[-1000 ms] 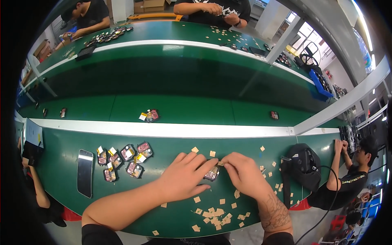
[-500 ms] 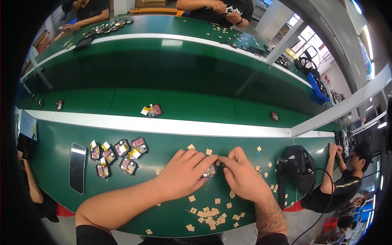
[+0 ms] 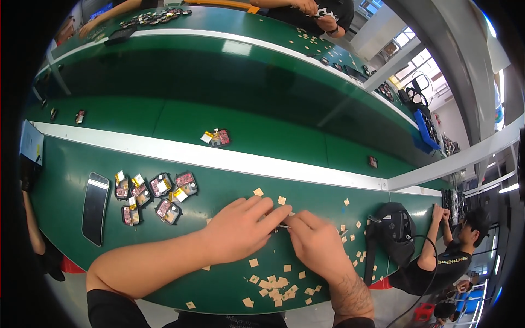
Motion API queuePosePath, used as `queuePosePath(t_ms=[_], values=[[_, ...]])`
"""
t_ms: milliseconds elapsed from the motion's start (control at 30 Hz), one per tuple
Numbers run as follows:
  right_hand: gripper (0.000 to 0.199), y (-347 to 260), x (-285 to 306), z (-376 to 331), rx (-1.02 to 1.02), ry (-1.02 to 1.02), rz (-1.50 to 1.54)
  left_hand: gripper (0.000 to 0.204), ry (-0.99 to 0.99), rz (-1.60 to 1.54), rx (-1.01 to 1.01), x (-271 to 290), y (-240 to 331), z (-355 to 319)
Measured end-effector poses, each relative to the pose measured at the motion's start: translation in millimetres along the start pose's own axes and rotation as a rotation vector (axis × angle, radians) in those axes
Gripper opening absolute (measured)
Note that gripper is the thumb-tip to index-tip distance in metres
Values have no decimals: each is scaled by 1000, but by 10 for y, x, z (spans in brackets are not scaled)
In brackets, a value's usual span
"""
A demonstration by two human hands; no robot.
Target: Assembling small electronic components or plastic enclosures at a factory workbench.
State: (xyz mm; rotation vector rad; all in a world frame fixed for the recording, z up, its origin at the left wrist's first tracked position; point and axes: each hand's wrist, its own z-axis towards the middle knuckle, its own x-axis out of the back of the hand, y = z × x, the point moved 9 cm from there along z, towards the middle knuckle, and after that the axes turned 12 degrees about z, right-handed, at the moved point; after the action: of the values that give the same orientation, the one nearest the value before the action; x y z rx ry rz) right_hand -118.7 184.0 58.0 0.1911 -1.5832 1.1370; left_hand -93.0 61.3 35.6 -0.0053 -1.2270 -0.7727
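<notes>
My left hand [image 3: 240, 227] is closed at its fingertips on a small dark electronic module [image 3: 275, 230], mostly hidden under the fingers. Close against it, my right hand [image 3: 317, 240] pinches a thin metal tool [image 3: 284, 226] whose tip reaches the module; its exact kind is hidden. Small tan square pads lie around both hands, and a loose heap of pads [image 3: 278, 287] sits nearer me. To the left is a group of open dark modules [image 3: 161, 185] with red circuit boards, several with yellow-and-white tabs.
A phone [image 3: 95, 209] lies at the left and a black bag [image 3: 395, 229] with a cable at the right. A white rail [image 3: 219, 158] crosses behind my hands. Beyond it lies another module [image 3: 220, 138]. Co-workers sit across the bench and at the right [image 3: 445, 240].
The view has shifted and tilted slightly. My hands have turned a little at the fingertips; the module between them is now more covered, and the metal tool shows between the fingers.
</notes>
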Motion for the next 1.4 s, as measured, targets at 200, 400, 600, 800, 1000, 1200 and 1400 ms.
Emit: queuePosePath(t_ms=[200,400,600,800,1000,1200,1400], values=[[34,-104,-62,-43,62,41,-145,65,15,-43,16,21,-6,3],[31,-45,-4,-43,-6,42,-100,51,9,-51,39,-12,8,-19],[28,-115,-25,-45,16,37,-180,60,20,-34,-23,6,44,-10],[29,-64,-83,-48,15,47,-123,67,-13,-41,-11,-36,24,-26],[22,57,-71,-1,-83,74,74,58,-32,-52,15,-3,22,-14],[23,20,-35,-22,-83,70,38,61,-39,-65,27,4,-2,-14],[30,-55,-119,-50,-35,24,-104,61,-9,-53,-9,4,29,-22]])
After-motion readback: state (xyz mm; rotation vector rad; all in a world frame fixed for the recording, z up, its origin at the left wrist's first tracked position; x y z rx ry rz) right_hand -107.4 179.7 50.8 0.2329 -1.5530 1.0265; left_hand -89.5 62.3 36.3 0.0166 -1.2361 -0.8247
